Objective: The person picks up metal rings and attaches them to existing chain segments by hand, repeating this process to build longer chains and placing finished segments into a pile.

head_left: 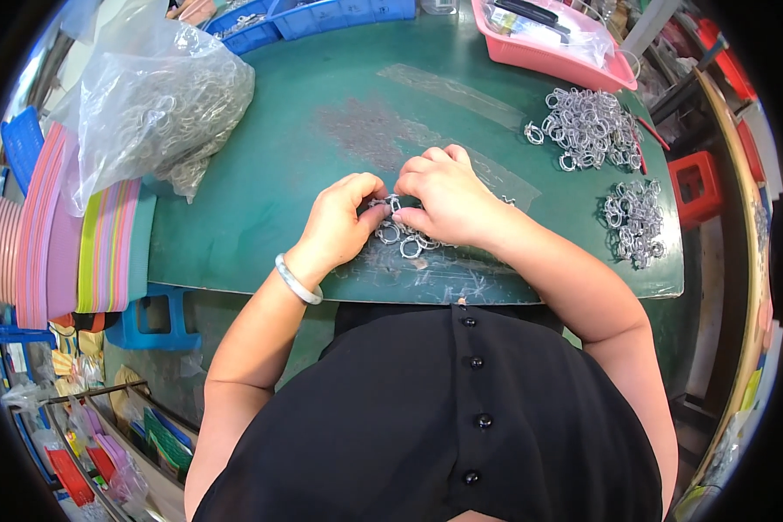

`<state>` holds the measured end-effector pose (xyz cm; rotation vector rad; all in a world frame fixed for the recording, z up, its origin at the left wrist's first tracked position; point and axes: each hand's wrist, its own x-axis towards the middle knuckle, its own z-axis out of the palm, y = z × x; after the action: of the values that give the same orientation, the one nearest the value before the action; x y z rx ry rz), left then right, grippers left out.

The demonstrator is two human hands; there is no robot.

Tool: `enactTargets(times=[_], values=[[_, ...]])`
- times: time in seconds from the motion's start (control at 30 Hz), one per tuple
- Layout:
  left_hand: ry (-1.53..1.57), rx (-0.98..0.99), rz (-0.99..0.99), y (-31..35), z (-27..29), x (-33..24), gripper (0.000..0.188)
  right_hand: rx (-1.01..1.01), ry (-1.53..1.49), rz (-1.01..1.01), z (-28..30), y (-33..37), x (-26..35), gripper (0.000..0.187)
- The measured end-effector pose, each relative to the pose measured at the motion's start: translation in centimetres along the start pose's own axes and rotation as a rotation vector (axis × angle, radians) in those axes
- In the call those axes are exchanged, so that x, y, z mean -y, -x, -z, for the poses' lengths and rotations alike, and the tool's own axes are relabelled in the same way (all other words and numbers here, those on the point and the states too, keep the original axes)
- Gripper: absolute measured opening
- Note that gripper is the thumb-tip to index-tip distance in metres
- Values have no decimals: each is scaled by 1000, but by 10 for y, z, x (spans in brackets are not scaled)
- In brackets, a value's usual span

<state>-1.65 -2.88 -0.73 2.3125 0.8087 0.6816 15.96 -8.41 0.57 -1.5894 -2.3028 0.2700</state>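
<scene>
Near the table's front edge, my left hand (343, 217) and my right hand (448, 198) come together with fingers bent in a pinch. Between the fingertips is a small silver metal ring piece (394, 204), partly hidden by the fingers. Whether both hands grip the same piece is hard to make out. Just beneath the hands lie several loose silver metal rings (411, 247) with small protruding parts. A pale bangle circles my left wrist. To the right sit a larger heap of similar rings (590, 130) and a smaller heap (635, 222).
A clear plastic bag of rings (161, 104) stands at the left on the green table (261, 200). Stacked coloured sheets (104, 244) rise beside it. Blue bins (344, 16) and a pink basket (552, 61) line the far edge. Red stools (696, 187) stand at the right.
</scene>
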Motion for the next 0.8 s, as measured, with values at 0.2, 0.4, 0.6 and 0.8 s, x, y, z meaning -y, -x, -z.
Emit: enactTargets(times=[0.2,0.4,0.6,0.8], values=[[248,0,216,4,1,0,24,-93,-217,-52,6,4,-2,18],[1038,26,458,5,4,-5,27,-223,-765,-131,19,15,-11,12],[1301,119,534,-3,-2,-19,26,-275,-1005,-326,17,23,-22,9],[1330,138,554,-5,-8,-12,28,-234,-578,-171,14,29,-15,22]])
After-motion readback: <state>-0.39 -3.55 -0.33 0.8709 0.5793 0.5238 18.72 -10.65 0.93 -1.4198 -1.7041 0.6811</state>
